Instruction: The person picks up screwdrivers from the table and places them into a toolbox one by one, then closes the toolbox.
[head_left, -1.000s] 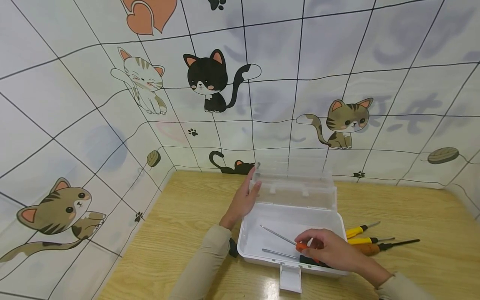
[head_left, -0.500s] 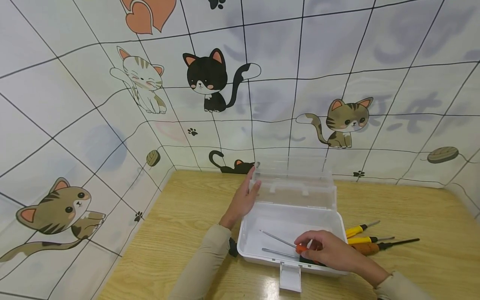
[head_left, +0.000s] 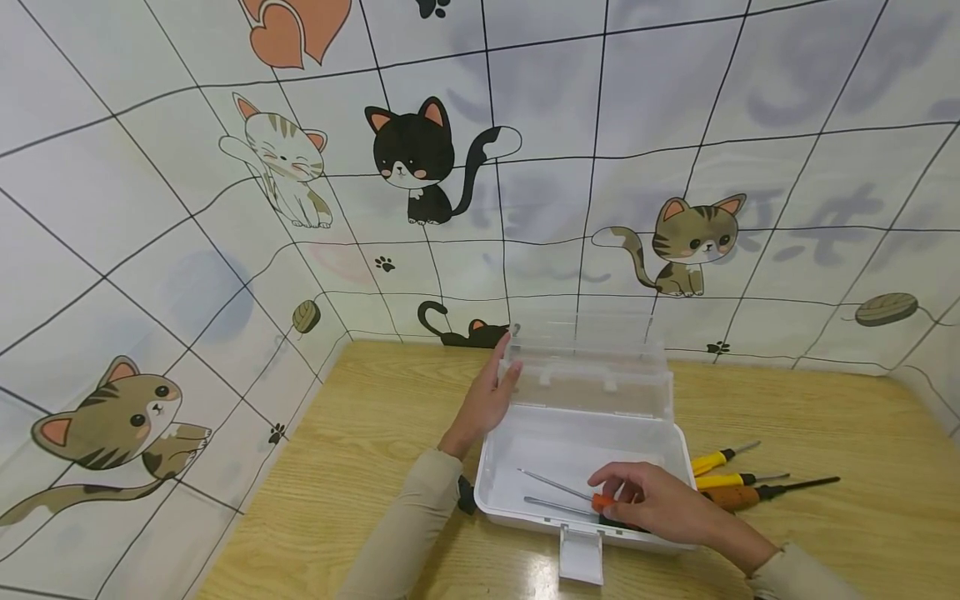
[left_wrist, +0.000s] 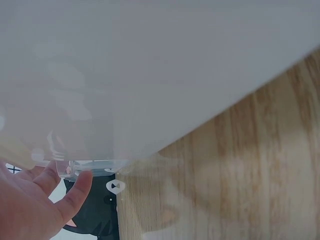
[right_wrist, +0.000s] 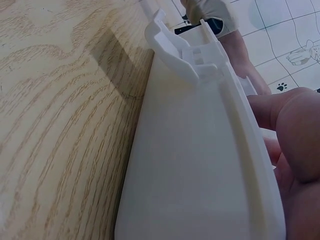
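Note:
An opened white toolbox (head_left: 517,523) stands on the table with its clear lid (head_left: 592,392) tilted up at the back. My left hand (head_left: 483,407) holds the lid's left edge, thumb in front and fingers behind; the left wrist view shows the thumb and fingers at the clear edge. Inside the box, my right hand (head_left: 667,504) pinches a screwdriver by its red handle (head_left: 602,502), the thin shaft pointing left. Below it in the box lies another screwdriver (head_left: 555,505), its dark handle partly hidden by the hand. In the right wrist view, the front wall (right_wrist: 190,150) hides the screwdrivers.
Right of the box lie two yellow-handled screwdrivers (head_left: 723,482) and one with an orange-brown handle (head_left: 731,497). The front latch (head_left: 581,557) hangs down over the wooden table (head_left: 397,392). A cat-patterned wall (head_left: 547,208) rises close behind.
My right hand has sunk slightly with the red-handled screwdriver, bringing its shaft lower and nearer the other one. My left hand has stayed on the lid.

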